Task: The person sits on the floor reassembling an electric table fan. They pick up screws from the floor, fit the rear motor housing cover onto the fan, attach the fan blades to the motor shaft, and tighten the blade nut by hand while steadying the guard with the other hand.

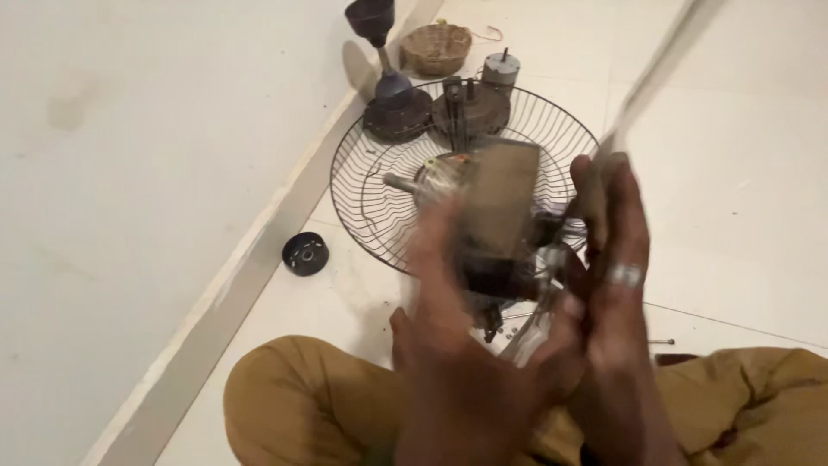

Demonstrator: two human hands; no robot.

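- Left hand [448, 345]: raised in front of the lap, back of the hand toward the camera, fingers reaching up along the near-left side of the motor block; heavily blurred, so it cannot be told whether the fingers are clamped or only laid against it.
- Right hand [608, 259]: held upright just right of the block, fingers [617, 194] pressed together and extended upward, a silver ring [625, 275] worn on one; the palm side is turned to the block's right face, and contact appears made low down.
- Motor block [500, 220]: a dusty grey-brown boxy fan part held between the two hands above the grille's near edge; its long axis runs near to far, tilted slightly right, upper end pointing away; dark parts and a short shaft [398, 183] project to the left.
- Wire fan grille [371, 185]: round, lying flat on the pale tiled floor [742, 173] just beyond the hands.
- On the grille's far rim: a dark domed housing [397, 108] at left, a round rusty plate [470, 108] beside it.
- Beyond these: a small silver cylinder [500, 69], a woven brown pad [436, 47], a dark cup-shaped piece [371, 19].
- Black round cap [305, 254]: on the floor, left of the grille, apart from it.
- Ochre trousers [293, 397]: at the near edge.
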